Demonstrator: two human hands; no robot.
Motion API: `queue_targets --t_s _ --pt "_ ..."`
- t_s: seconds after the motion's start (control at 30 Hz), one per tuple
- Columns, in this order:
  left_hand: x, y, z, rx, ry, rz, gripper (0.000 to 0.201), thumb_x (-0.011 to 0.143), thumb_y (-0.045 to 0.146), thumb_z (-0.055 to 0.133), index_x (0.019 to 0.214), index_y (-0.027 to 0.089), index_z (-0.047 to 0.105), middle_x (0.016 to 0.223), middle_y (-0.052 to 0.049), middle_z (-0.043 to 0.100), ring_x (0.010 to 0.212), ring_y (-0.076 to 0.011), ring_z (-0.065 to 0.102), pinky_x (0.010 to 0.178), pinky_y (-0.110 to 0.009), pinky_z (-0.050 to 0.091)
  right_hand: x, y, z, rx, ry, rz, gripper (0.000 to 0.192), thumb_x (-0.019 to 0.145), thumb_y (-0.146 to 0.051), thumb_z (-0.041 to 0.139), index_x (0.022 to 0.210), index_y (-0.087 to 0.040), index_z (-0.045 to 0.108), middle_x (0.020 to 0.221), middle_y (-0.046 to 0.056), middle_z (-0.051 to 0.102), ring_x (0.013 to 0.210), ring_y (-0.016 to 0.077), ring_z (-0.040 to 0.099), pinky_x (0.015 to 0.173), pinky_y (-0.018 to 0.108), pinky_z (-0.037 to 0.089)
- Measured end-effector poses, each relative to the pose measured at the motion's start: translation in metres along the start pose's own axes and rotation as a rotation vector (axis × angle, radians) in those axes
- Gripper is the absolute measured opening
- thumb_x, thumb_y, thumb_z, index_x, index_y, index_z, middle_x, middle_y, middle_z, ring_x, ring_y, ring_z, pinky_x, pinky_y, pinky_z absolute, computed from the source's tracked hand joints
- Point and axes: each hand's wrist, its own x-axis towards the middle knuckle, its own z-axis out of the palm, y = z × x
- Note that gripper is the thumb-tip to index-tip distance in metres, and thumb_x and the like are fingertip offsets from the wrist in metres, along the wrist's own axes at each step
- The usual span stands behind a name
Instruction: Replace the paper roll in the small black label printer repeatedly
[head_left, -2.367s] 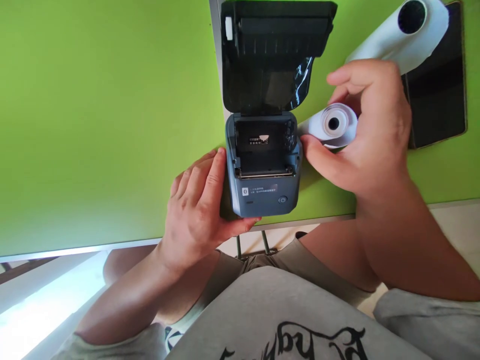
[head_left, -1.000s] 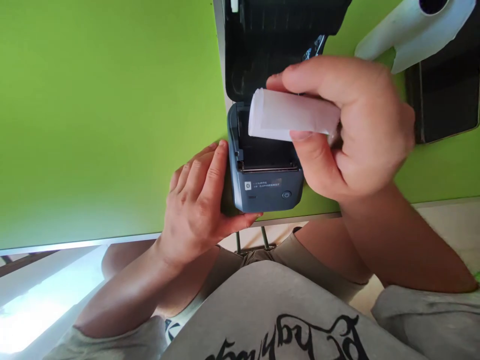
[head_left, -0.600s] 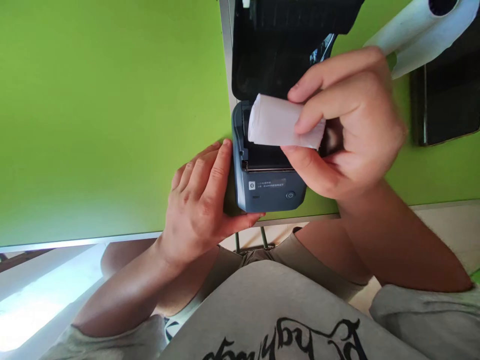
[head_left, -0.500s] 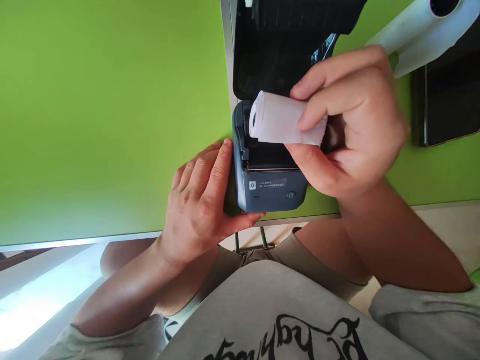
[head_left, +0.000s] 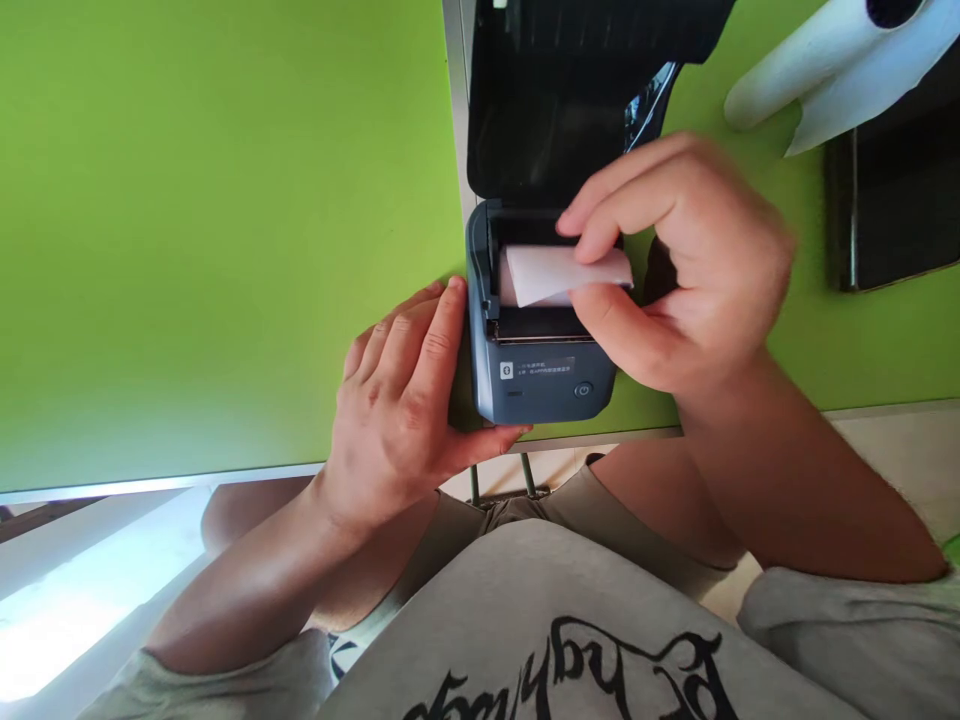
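Observation:
A small dark blue-grey printer [head_left: 543, 390] sits at the table's front edge, its black lid [head_left: 555, 110] raised. A Bluetooth mark and a power button show on its front. Inside its bay lies a white paper roll [head_left: 540, 272], with a loose flap of paper over it. My right hand [head_left: 697, 265] pinches the roll's right part between thumb and fingers. Against the printer's left side rests my left hand [head_left: 401, 400], fingers stretched out and thumb extended along the front. The roll's underside is hidden.
A larger white roll [head_left: 810, 60] lies at the upper right, beside a black flat object [head_left: 904, 200]. Something glossy, like clear plastic [head_left: 649, 100], shows by the lid. The green table [head_left: 225, 220] has a metal front edge [head_left: 187, 478].
My right hand has lowered the paper roll from above the printer into its open bay. The roll's round end no longer shows. My left hand has stayed in place.

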Motion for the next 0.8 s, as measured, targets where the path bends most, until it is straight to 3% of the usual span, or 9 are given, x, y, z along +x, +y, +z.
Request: queue_targets --t_s 0.17,0.43,0.67,0.73,0.8 --pt "-0.001 -0.001 0.0 -0.015 0.002 0.002 0.107 0.085 0.085 0.052 0.167 0.028 0.013 0.151 -0.015 0.057 0.131 -0.0385 0.062 0.098 -0.052 0.053 -0.001 0.001 0.0 0.014 -0.011 -0.01 0.011 0.083 -0.015 0.054 0.084 -0.026 0.055 0.084 -0.003 0.065 0.09 0.014 0.067 0.082 0.035 0.056" --pt "-0.001 -0.002 0.0 -0.01 0.059 0.049 0.106 0.09 0.079 0.053 0.168 0.026 0.006 0.145 -0.016 0.06 0.132 -0.0353 0.062 0.097 -0.05 0.055 -0.006 -0.004 0.001 0.098 -0.098 -0.041 0.007 0.074 -0.018 0.061 0.076 -0.023 0.056 0.089 -0.002 0.068 0.088 0.0156 0.064 0.084 0.041 0.054" --pt "-0.001 -0.003 -0.005 0.013 0.0 0.12 0.084 0.095 0.064 0.058 0.164 0.047 0.013 0.141 -0.013 0.057 0.135 -0.0396 0.058 0.091 -0.053 0.054 -0.007 -0.002 -0.004 0.162 -0.178 -0.08 0.013 0.083 -0.032 0.054 0.075 -0.024 0.06 0.093 0.0 0.067 0.092 0.0182 0.063 0.09 0.046 0.05" --pt "-0.001 -0.004 -0.006 0.016 -0.015 0.129 0.08 0.096 0.063 0.057 0.163 0.048 0.015 0.139 -0.014 0.056 0.136 -0.0407 0.056 0.091 -0.055 0.053 -0.005 0.002 0.001 0.256 -0.106 -0.058 0.015 0.085 -0.031 0.05 0.078 -0.025 0.061 0.09 0.001 0.066 0.09 0.0174 0.062 0.088 0.044 0.051" --pt "-0.002 -0.006 -0.006 0.018 -0.008 0.154 0.08 0.096 0.062 0.058 0.163 0.048 0.017 0.136 -0.016 0.056 0.135 -0.0418 0.056 0.09 -0.056 0.053 -0.002 0.009 0.01 0.364 0.079 -0.044 0.015 0.084 -0.029 0.047 0.079 -0.024 0.06 0.081 0.001 0.062 0.084 0.0154 0.061 0.082 0.039 0.05"
